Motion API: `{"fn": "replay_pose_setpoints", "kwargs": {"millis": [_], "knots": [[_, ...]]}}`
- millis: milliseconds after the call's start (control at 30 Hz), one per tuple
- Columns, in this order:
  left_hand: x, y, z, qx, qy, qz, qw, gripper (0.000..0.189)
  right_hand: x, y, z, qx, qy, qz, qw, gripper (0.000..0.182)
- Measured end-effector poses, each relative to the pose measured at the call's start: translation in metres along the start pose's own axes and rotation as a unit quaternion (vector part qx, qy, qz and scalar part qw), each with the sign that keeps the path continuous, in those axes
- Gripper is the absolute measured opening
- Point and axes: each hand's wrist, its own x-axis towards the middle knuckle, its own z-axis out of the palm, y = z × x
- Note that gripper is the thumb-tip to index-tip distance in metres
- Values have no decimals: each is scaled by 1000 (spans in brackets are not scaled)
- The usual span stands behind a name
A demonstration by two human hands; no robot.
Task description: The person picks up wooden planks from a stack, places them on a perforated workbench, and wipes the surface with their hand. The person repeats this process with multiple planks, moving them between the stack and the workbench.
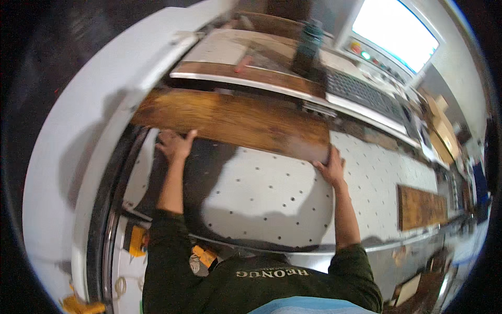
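Note:
A long wood-grain board lies across the far part of a white table dotted with small holes. At the board's near left edge is my left hand, its thumb spread from the fingers and the fingertips partly hidden by the board's edge. My right hand grips the board's near right corner, thumb on the near edge and fingers round the end. A second, shorter wood-grain board rests on the right part of the table.
Beyond the board, a shelf holds a dark bottle, a red-handled object and a keyboard. A lit monitor with buttons below stands at the upper right, near an open cardboard box. A machine rail runs along the left.

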Motion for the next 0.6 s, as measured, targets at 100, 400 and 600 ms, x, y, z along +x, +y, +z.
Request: {"fn": "replay_pose_setpoints", "kwargs": {"millis": [100, 400, 600], "knots": [[4, -2, 0, 5, 10, 14, 1000, 115, 8, 7, 5, -28, 17, 7, 999, 117], [23, -26, 19, -50, 216, 55, 974, 103, 20, 11, 33, -36, 151, -156, 975, 80], [12, 0, 2, -109, 46, 55, 991, 96, 2, 28, 24, 85, 114, -191, 971, 43]]}}
